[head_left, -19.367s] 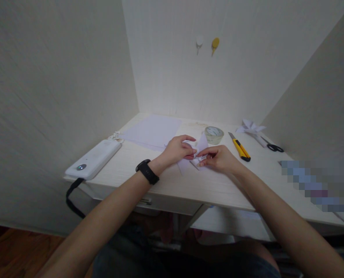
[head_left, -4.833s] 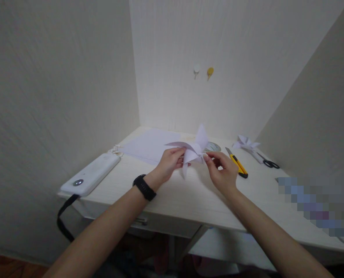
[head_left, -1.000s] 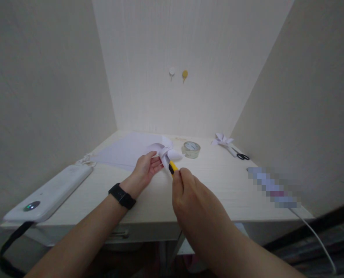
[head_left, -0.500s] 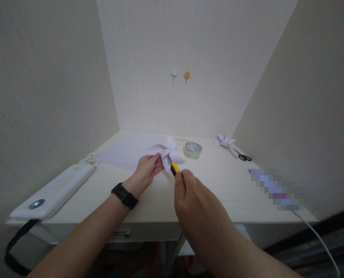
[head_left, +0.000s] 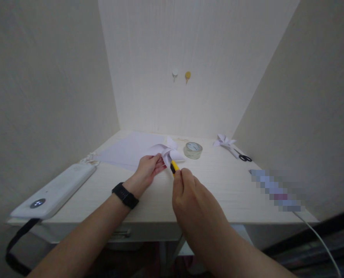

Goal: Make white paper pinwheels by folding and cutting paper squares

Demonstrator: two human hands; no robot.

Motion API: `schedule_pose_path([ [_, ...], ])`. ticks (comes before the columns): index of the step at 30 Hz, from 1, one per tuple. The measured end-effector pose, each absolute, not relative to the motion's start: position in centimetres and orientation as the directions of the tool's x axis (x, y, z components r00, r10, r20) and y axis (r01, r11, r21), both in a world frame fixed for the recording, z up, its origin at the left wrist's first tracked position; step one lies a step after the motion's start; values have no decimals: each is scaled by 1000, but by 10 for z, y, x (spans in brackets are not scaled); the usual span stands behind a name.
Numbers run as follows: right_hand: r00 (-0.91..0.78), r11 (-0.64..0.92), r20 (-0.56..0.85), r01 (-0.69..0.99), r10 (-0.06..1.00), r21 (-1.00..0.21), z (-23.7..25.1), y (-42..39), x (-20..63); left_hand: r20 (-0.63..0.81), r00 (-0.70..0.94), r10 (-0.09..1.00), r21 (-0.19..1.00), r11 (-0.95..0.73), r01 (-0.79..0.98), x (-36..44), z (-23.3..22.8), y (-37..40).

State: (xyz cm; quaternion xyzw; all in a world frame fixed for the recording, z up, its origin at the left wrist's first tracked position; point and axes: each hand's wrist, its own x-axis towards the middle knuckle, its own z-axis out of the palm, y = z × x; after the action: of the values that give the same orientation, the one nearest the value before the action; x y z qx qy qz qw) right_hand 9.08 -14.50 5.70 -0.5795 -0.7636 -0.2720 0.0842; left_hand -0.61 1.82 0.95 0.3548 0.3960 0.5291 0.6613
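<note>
My left hand (head_left: 150, 166), with a black band on its wrist, is closed on a white paper pinwheel (head_left: 172, 146), thumb on top and fingers beneath. Its curved blades stand up above the desk. My right hand (head_left: 193, 193) grips a yellow and black utility knife (head_left: 174, 166), pointing away from me. The knife's front end meets the middle of the pinwheel; whether the blade has gone through the paper is hidden.
White paper sheets (head_left: 122, 148) lie behind my left hand. A tape roll (head_left: 193, 150) stands beyond the knife. Farther right are another paper pinwheel (head_left: 224, 141) and black-handled scissors (head_left: 245, 158). A white device (head_left: 56, 189) lies left; a blurred-out strip (head_left: 273, 189) with a cable lies right.
My right hand and the knife have shifted slightly left and down. The pinwheel's lower blade now shows less below the knife. My left hand keeps its hold.
</note>
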Motion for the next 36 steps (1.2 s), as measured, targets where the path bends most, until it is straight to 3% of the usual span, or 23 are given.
schedule_pose_path([
  [36, -339, 199, 473, 925, 813, 322, 53, -144, 98, -188, 143, 972, 876, 232, -424, -5, 10, 18],
])
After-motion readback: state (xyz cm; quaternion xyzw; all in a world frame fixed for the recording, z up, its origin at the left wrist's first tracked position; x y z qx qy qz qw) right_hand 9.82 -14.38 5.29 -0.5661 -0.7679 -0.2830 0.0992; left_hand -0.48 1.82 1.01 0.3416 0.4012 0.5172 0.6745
